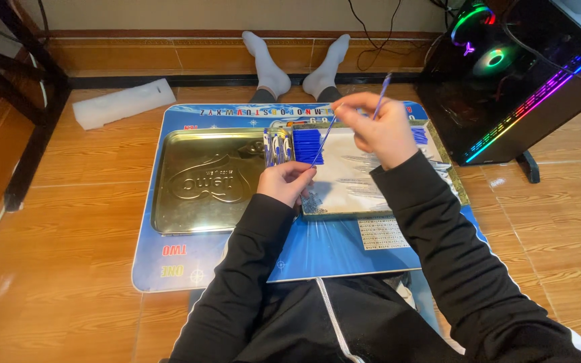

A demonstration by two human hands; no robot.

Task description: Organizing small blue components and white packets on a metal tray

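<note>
Right hand pinching blue pen refill, second refill between both hands

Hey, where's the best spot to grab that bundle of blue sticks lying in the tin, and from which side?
Grip the bundle of blue sticks across its middle, coming down from above. It lies flat in the tin with its top face uncovered, while white-and-blue packets crowd its left side.

black zip jacket, white socks

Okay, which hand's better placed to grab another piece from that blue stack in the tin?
Probably the left hand: it sits right beside the blue stack, while the right hand is raised, pinching a thin blue stick.
</note>
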